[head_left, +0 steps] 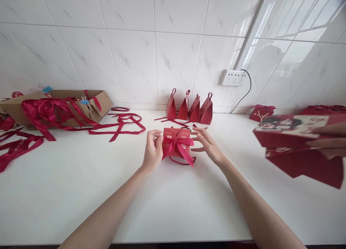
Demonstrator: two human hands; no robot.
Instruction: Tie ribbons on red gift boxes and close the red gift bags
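Note:
A small red gift box (177,134) with gold characters sits on the white table, tied with a satin ribbon bow (177,144). A twisted cord handle (183,164) loops out at its near side. My left hand (153,148) is closed at the box's left side, with thumb and curled fingers against its edge and the bow's left loop. On the other side, my right hand (209,146) has its fingers spread, their tips beside the right edge of the box. Whether those tips touch it I cannot tell.
Several red triangular boxes (189,110) stand by the tiled wall. At left, a cardboard box (105,97) holds tangled red ribbon (58,110); more lies around it. Another person's hand (331,139) holds blurred red boxes (305,164) at right. A tied box (261,113) sits behind, below a power strip (233,77).

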